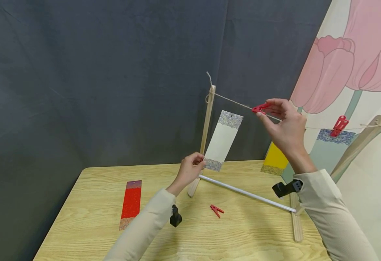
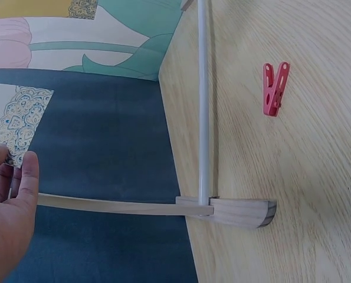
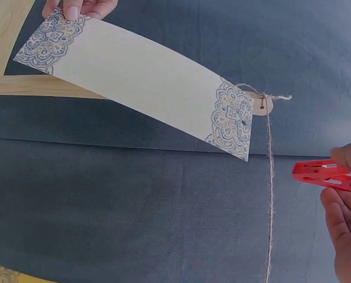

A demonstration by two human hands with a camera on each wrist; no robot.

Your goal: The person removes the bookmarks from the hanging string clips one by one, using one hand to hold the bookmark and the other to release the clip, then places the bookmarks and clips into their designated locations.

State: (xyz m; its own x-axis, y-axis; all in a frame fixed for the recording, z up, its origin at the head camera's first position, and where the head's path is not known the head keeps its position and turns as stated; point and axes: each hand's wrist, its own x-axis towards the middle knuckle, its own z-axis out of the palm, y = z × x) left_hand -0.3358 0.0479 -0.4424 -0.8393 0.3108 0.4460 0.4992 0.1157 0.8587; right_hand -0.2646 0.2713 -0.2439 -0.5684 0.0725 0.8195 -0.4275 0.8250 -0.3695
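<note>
My left hand (image 1: 190, 167) pinches the lower corner of a white bookmark (image 1: 223, 139) with blue patterned ends. It tilts up, its punched top end near the twine (image 3: 270, 194). In the right wrist view, the bookmark's full length shows, with the left fingers at its far end. My right hand (image 1: 286, 125) pinches a red clothespin (image 1: 260, 107) between thumb and fingers. In the head view that clothespin overlaps the line; in the right wrist view it shows to one side of the twine, apart from the bookmark.
A wooden stand with a left post (image 1: 208, 119), right post (image 1: 356, 146) and white crossbar (image 1: 245, 193) bears the twine. A yellow bookmark (image 1: 273, 159) and a clipped blue-edged one (image 1: 327, 152) hang at right. A red bookmark (image 1: 132, 201) and another clothespin (image 1: 216, 210) lie on the table (image 1: 92, 188).
</note>
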